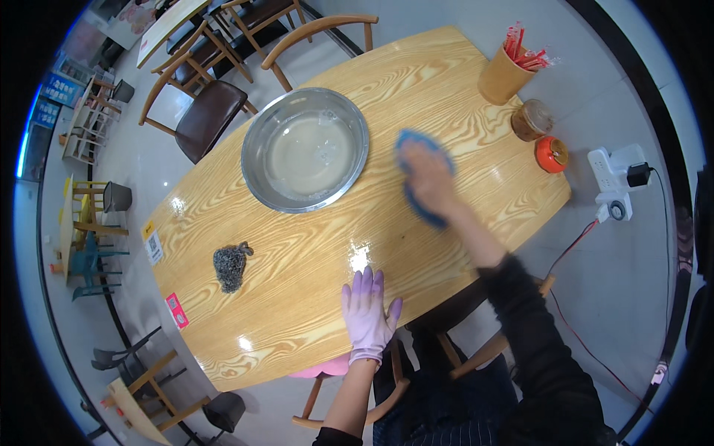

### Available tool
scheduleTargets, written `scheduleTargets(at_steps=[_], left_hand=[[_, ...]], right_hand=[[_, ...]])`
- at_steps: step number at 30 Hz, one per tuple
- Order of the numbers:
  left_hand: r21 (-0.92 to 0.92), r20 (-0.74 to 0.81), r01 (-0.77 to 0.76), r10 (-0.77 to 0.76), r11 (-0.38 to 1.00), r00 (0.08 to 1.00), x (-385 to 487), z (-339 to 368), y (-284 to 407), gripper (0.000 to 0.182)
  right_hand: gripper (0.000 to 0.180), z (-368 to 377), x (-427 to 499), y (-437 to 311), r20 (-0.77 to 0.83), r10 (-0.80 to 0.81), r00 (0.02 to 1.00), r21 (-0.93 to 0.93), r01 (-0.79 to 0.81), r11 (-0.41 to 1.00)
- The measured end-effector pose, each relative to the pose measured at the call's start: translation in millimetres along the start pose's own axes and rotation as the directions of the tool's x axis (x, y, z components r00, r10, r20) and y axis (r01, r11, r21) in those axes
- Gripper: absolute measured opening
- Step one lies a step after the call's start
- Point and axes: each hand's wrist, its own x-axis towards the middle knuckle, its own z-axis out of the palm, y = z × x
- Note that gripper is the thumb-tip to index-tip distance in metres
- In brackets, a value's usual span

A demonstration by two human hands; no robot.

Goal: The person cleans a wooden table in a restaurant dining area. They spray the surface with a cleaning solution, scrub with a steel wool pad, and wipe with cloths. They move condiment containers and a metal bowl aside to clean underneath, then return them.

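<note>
My right hand (429, 181), bare and blurred, presses a blue cloth (425, 214) flat on the wood-grain table (312, 251), right of a large steel basin (360, 161). Cloudy, slightly foamy water stands in the basin. In a pale purple glove, my left hand (367, 318) lies palm down with fingers spread at the table's near edge, holding nothing. A grey mesh scouring pad (230, 267) rests on the table to the left.
At the right end stand a cup of red-wrapped chopsticks (502, 78), a lidded jar (530, 120) and an orange-red container (551, 154). A power strip (611, 173) with cords is beyond. Wooden chairs (209, 117) surround the table; stickers (177, 310) mark its left edge.
</note>
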Motion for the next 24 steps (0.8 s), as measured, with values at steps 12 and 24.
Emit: scheduleTargets(at_steps=[12, 24], left_hand=[[-0.127, -0.124, -0.086, 0.071, 0.988, 0.990, -4, -5, -8, 0.071], [-0.654, -0.349, 0.054, -0.363, 0.755, 0.864, -51, -85, -29, 0.059]], right_hand=[[0.066, -57, -93, 67, 0.034, 0.215, 0.976, -0.098, -0.210, 0.973], [0.048, 22, -198, -202, 0.226, -0.269, 0.936, 0.179, 0.231, 0.956]])
